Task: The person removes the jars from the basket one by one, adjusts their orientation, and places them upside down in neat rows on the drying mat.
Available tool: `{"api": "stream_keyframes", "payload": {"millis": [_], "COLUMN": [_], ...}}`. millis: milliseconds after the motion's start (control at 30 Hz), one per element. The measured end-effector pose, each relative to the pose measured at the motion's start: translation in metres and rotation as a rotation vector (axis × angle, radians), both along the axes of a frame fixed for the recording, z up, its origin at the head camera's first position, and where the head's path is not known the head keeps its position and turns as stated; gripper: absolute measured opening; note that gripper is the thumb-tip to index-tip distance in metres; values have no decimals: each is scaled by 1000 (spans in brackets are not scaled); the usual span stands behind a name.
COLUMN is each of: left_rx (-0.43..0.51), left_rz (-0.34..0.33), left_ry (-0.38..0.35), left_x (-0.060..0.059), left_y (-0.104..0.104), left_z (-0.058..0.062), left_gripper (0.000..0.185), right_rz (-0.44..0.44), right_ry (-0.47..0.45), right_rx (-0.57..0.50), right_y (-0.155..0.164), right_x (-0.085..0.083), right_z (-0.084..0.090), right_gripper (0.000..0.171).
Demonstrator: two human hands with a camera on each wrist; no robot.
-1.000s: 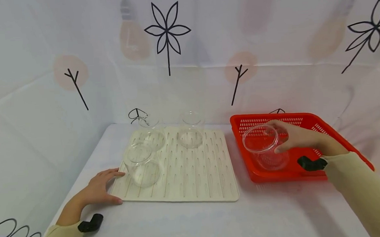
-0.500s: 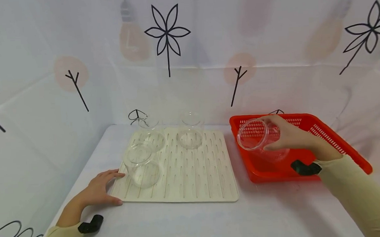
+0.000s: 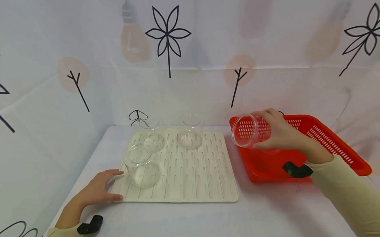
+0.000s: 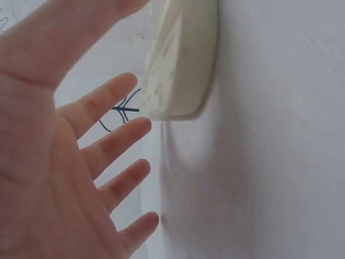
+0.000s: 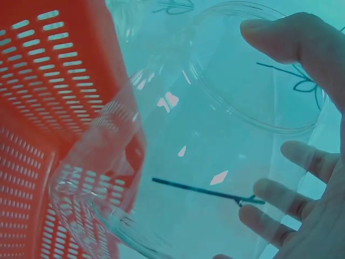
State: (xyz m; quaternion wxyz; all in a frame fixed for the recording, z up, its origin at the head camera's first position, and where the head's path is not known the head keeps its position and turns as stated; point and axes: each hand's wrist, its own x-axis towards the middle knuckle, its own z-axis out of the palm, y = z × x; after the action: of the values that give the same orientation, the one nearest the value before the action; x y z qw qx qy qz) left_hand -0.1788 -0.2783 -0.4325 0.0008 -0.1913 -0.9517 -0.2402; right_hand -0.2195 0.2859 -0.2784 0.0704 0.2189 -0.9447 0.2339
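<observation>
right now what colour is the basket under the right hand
Red, with slotted walls; the basket shows best in the head view.

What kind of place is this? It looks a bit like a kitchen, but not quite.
Probably a staged dish-drying setup, not a real kitchen. A cream drying mat holds clear glass jars, a red basket sits beside it, and printed cloth covers the walls. The right hand holds a tilted glass jar.

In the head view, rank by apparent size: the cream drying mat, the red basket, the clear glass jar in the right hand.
1. Cream ridged drying mat
2. Red slotted plastic basket, partly hidden by the arm
3. Clear glass jar, held in the right hand
</observation>
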Motion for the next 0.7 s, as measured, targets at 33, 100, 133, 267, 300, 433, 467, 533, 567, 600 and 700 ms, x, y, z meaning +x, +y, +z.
{"api": "stream_keyframes", "payload": {"millis": [33,100,133,267,300,433,467,533,567,600,700], "left_rx": [13,47,64,125,134,154,160,168,173,178,187], "left_rz": [4,28,45,107,118,159,167,177,180,181,187], "left_ry": [4,5,5,7,17,52,60,72,75,80,89], "left_x": [-1,-2,-2,-2,-2,0,0,2,3,4,7], "left_y": [0,0,0,1,1,6,7,11,12,14,19], "left_z": [1,4,7,19,22,36,39,46,50,53,64], "left_gripper": [82,83,83,86,87,88,87,88,88,88,89], "right_rz": [6,18,24,47,49,59,59,59,57,57,64], "right_ry": [6,19,23,31,33,46,48,49,51,51,56], "right_rx": [-2,-2,-2,7,8,11,9,14,20,22,29], "right_y": [-2,-5,-6,-10,-11,-16,-18,-20,-21,-23,-26], "right_x": [0,0,0,-2,-2,-3,-3,-4,-4,-4,-6], "right_z": [0,1,1,2,3,4,5,5,5,5,4], "right_gripper": [89,89,89,90,90,91,91,91,91,90,90]}}
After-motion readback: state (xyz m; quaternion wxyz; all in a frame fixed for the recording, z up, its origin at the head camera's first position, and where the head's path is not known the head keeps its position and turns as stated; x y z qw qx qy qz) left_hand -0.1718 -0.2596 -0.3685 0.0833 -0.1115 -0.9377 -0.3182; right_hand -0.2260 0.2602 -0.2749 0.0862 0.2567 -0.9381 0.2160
